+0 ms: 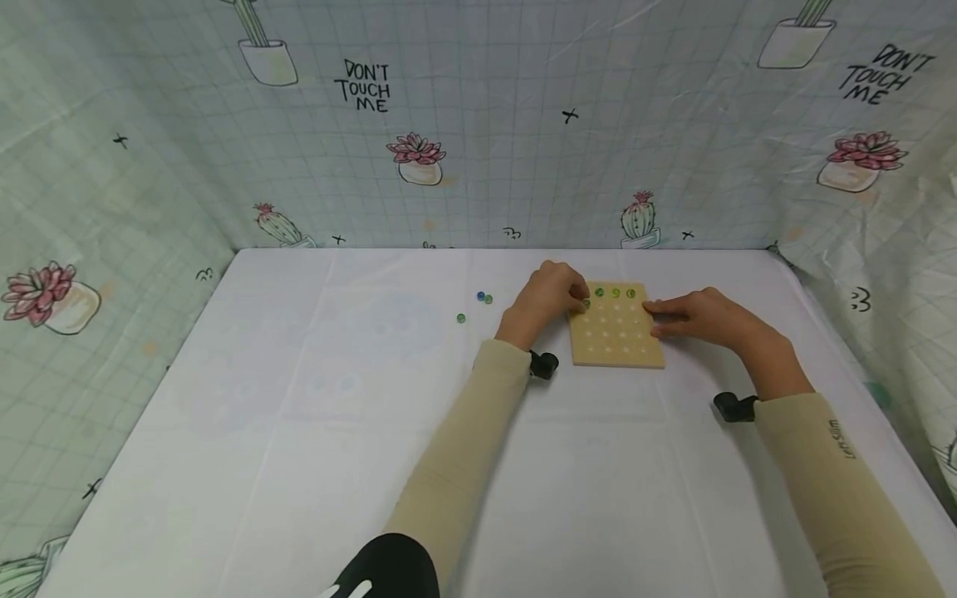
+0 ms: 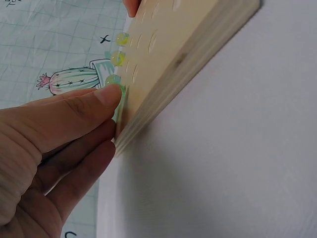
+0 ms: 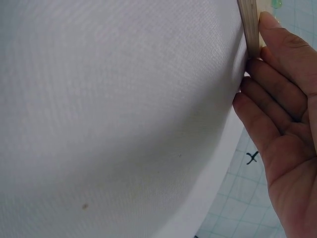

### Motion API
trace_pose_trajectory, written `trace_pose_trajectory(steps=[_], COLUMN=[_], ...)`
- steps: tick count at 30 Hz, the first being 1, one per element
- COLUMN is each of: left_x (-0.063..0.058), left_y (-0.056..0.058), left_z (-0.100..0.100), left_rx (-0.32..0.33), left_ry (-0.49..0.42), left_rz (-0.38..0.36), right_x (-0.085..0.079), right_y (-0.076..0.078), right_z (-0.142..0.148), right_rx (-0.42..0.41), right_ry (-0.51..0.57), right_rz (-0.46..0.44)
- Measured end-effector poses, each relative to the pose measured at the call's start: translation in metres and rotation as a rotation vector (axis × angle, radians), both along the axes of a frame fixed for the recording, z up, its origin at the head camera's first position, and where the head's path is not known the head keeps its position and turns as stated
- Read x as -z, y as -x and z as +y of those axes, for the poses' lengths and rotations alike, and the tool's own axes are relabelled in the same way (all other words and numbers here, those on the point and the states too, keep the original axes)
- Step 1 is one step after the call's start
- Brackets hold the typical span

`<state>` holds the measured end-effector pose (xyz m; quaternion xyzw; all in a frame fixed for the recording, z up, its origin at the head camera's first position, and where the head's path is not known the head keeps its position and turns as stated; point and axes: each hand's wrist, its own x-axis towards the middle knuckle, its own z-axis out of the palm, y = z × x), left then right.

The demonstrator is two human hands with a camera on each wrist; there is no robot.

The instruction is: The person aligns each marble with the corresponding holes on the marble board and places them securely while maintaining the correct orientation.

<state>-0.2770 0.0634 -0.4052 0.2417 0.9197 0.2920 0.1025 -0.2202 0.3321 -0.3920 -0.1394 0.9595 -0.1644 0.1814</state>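
Note:
A square wooden board [image 1: 617, 355] with rows of shallow round hollows lies on the white table. Several green marbles [image 1: 615, 292] sit in a row along its far side. At the board's left edge, my left hand [image 1: 549, 292] has its thumb and fingertips on a green marble [image 1: 586, 304], pinching it close to the surface; the fingers partly hide it in the left wrist view. My right hand [image 1: 706, 317] touches the board's right edge with extended, slightly bent fingers. Its thumb tip [image 3: 270, 21] rests against the board in the right wrist view.
Left of the board lie a blue marble [image 1: 481, 296] and a green marble [image 1: 488, 300] side by side, with another green marble [image 1: 460, 318] a little nearer. A patterned curtain [image 1: 478, 166] stands behind the table [image 1: 336, 465]. Both wrists wear black cameras.

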Motion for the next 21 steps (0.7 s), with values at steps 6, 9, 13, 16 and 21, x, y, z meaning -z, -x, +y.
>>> trace_pose_trajectory(steps=[6, 9, 13, 16, 21], left_x=[0.002, 0.002, -0.001, -0.005, -0.018], left_y=[0.0, -0.001, -0.003, -0.003, -0.002], left_z=[-0.004, -0.008, -0.021, -0.034, -0.06], left_rx=[0.019, 0.028, 0.021, 0.015, 0.01], left_ry=[-0.008, -0.003, -0.003, -0.009, -0.025], left_rz=[0.003, 0.006, 0.023, 0.047, 0.067], right_x=[0.001, 0.002, 0.002, 0.001, 0.0], right_y=[-0.001, -0.001, -0.001, -0.001, -0.002], right_z=[-0.001, -0.002, -0.003, -0.003, -0.003], right_rx=[0.005, 0.005, -0.004, -0.001, -0.001], right_ry=[0.003, 0.007, 0.006, 0.0, -0.008], right_rz=[-0.002, 0.001, 0.011, 0.01, 0.01])
